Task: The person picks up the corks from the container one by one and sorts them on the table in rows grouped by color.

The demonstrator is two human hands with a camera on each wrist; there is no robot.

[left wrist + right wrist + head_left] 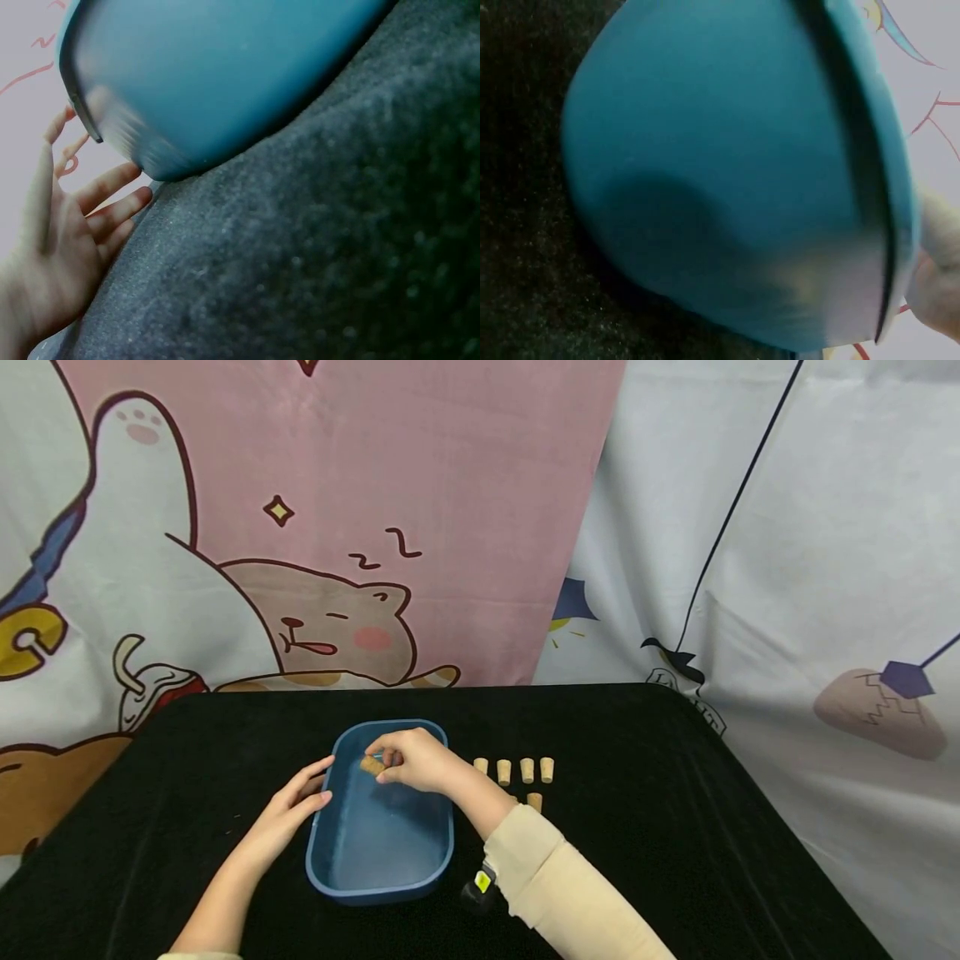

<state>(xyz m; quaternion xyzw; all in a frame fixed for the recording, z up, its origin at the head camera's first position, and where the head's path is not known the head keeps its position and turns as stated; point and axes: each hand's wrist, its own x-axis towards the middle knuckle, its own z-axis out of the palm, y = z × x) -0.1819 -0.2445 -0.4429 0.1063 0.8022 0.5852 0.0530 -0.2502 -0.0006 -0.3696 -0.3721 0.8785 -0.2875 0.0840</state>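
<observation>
A blue rectangular tub (375,852) stands on the black cloth. Over its far end, my right hand (420,762) pinches a cork stopper (372,766) between thumb and fingers. On the tub's left side, my left hand (288,810) rests its fingertips against the rim, fingers spread and nearly straight; the left wrist view shows this hand (71,240) touching the outer wall (225,90). In the right wrist view the tub's wall (705,135) hides most of the right hand (937,277), and the cork is out of sight there.
Right of the tub, several tapered corks (527,770) stand in a row, with another cork (535,802) nearer, partly behind the right forearm. Black cloth (675,860) covers the table. A printed curtain (480,485) hangs behind it.
</observation>
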